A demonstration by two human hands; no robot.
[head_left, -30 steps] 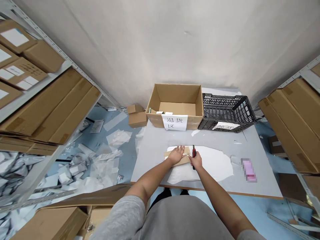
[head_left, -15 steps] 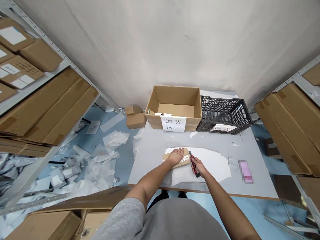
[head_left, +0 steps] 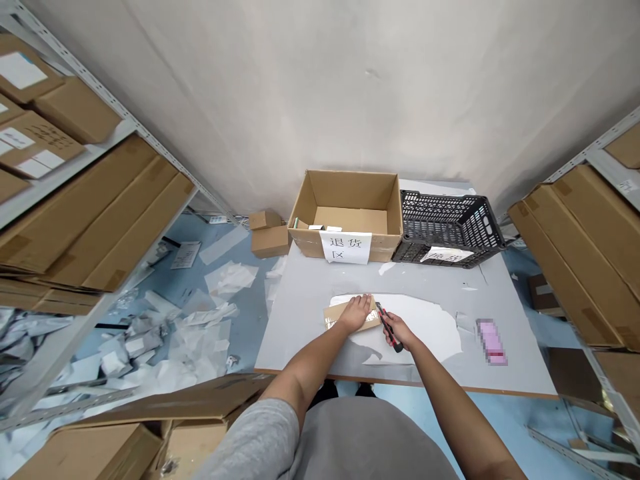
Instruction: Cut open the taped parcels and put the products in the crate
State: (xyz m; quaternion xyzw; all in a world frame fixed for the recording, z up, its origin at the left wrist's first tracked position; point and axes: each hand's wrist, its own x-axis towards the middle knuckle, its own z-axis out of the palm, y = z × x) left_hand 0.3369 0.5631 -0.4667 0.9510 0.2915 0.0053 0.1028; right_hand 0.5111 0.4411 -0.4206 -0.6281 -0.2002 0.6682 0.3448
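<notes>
A small flat cardboard parcel [head_left: 334,314] lies on a white sheet [head_left: 430,323] on the grey table [head_left: 310,293]. My left hand [head_left: 356,311] rests flat on top of the parcel, fingers stretched out. My right hand [head_left: 399,329] is closed round a red and black utility knife [head_left: 389,325], whose tip points at the parcel's right edge.
An open cardboard box [head_left: 350,212] with a paper label and a black plastic crate [head_left: 449,227] stand at the table's far edge. A pink object [head_left: 491,341] lies at the right. Shelves with cardboard boxes flank both sides. Torn white wrappers [head_left: 165,333] litter the floor at left.
My right hand has tilted the knife from upright to slanting and drawn it along the parcel's right edge. The white sheet's near edge has shifted. My left hand stays on the parcel.
</notes>
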